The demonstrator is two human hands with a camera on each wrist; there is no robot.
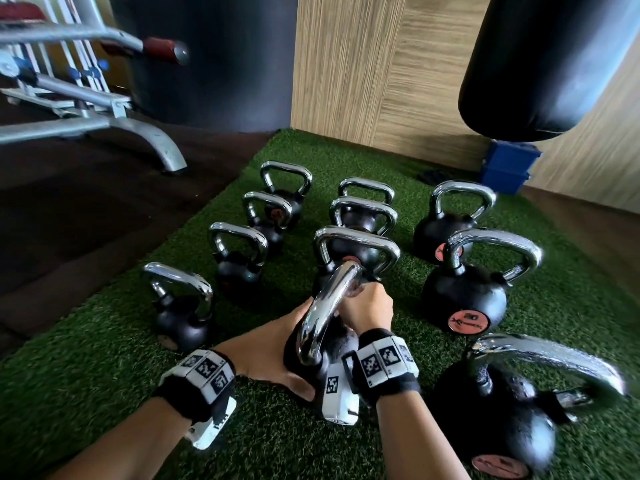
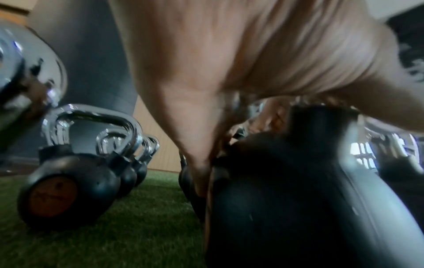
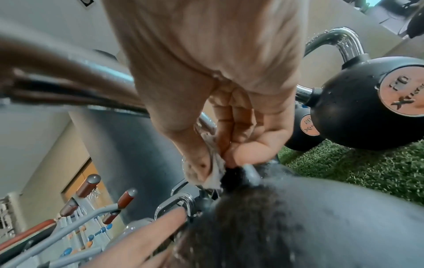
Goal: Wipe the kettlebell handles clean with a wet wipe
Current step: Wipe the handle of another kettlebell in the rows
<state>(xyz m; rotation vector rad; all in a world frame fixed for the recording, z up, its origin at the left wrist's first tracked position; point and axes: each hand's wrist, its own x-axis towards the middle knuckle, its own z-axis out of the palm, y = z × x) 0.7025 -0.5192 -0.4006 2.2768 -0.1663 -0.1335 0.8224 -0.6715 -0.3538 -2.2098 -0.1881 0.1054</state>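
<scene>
On the green turf, a black kettlebell leans toward me, its chrome handle arching up between my hands. My left hand cups the ball from the left, thumb on the near side; in the left wrist view the palm lies against the black ball. My right hand grips the handle's far leg low down, near the ball. The right wrist view shows the fingers and thumb pinching a crumpled white wet wipe around that chrome leg.
Several other chrome-handled kettlebells stand in rows on the turf: a small one at left, larger ones at right and near right. A black punching bag hangs over a blue box. A metal bench frame stands far left.
</scene>
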